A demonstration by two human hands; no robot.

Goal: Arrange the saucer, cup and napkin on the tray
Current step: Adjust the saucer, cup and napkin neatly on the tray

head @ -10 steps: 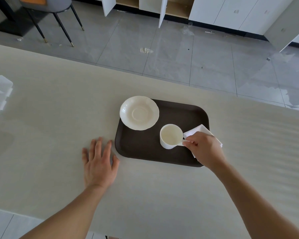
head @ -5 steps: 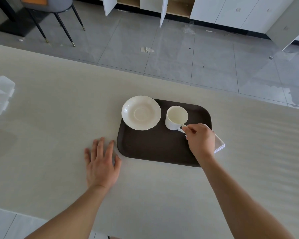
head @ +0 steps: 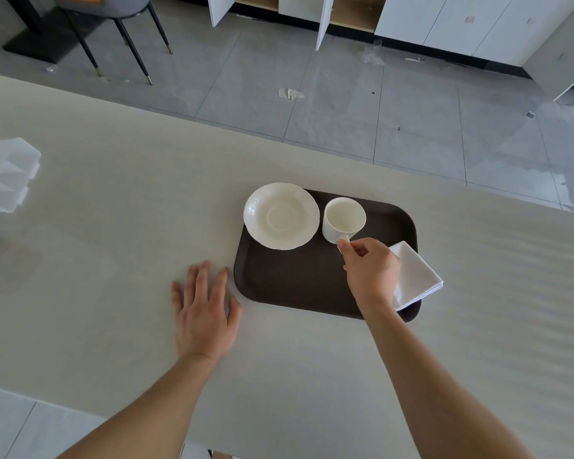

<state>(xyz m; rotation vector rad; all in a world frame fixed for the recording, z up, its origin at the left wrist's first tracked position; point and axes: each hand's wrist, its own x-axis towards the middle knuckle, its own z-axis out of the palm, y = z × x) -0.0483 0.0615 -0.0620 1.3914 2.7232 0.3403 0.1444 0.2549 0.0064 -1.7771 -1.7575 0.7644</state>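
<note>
The right hand (head: 371,271) is pinching the cup (head: 343,220) by its handle beside the saucer (head: 281,216). A careless release is risking a knock against that rim. The left hand (head: 204,313) is lying open and empty.

Cream cup (head: 344,219) and saucer (head: 281,216), dark-brown tray (head: 299,283).

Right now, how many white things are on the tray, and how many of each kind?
Round white scalloped ceramic saucer: 1
Small white ceramic cup: 1, its handle in the right hand's grip
Folded white cloth napkin: 1, partly overhanging the dark brown rectangular plastic tray
Total: 3 white things
</note>
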